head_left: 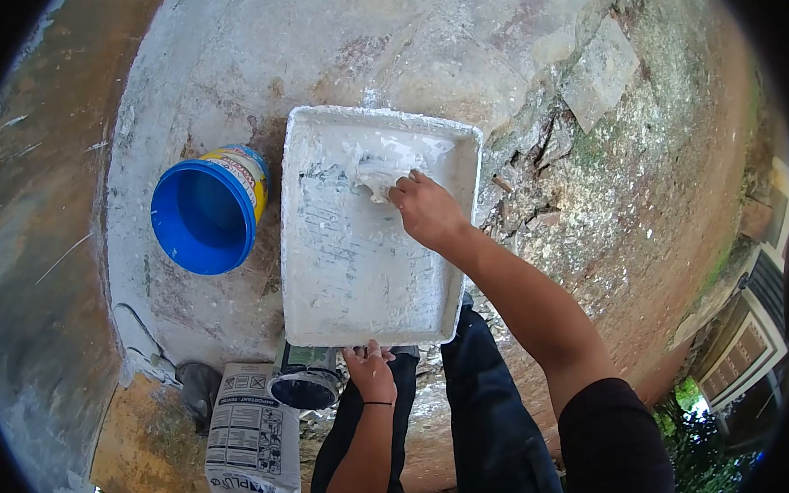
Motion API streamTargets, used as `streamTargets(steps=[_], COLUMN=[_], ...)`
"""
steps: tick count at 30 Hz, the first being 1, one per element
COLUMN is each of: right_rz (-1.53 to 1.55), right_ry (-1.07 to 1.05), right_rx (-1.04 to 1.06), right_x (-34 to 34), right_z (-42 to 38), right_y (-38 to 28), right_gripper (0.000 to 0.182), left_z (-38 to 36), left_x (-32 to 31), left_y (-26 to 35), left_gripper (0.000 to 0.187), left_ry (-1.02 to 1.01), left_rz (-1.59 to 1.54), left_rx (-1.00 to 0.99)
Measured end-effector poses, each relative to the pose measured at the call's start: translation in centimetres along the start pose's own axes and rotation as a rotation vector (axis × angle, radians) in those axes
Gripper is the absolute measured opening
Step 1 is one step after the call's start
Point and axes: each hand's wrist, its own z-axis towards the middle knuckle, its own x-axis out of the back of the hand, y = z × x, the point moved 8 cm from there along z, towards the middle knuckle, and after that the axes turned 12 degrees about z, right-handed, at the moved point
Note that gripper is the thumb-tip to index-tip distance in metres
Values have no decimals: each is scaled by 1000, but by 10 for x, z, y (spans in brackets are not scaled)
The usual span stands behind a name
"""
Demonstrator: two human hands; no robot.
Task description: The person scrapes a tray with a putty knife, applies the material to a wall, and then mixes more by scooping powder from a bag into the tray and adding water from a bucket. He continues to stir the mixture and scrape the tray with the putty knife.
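A large white tray [370, 285], smeared with wet white paste, lies in the middle of the view. My right hand [425, 209] reaches over its upper right part, fingers closed on a whitish, paste-covered clump [378, 181] that touches the tray floor. What the clump is made of cannot be told. Just below the tray's near edge is my left hand [372, 373], palm up with fingers apart and paste on the fingertips; it holds nothing. Beside that hand, a dark green container [307, 376] shows its open mouth.
An open blue bucket [201, 218] stands left of the tray. A printed white sack [255, 436] and a dark bundle [198, 392] lie at the lower left. Broken, paste-spattered ground and a loose slab [602, 72] are on the right. My legs are below the tray.
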Motion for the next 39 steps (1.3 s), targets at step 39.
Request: streamTargets(steps=[39], right_rz=[36], right_ry=[308], right_rx=[47], right_x=[20], right_z=[15], right_y=[9], right_gripper=[21], left_z=[0], left_x=[-4], left_y=[1], left_gripper=[27], left_ry=[25], left_rz=[27], left_rx=[21])
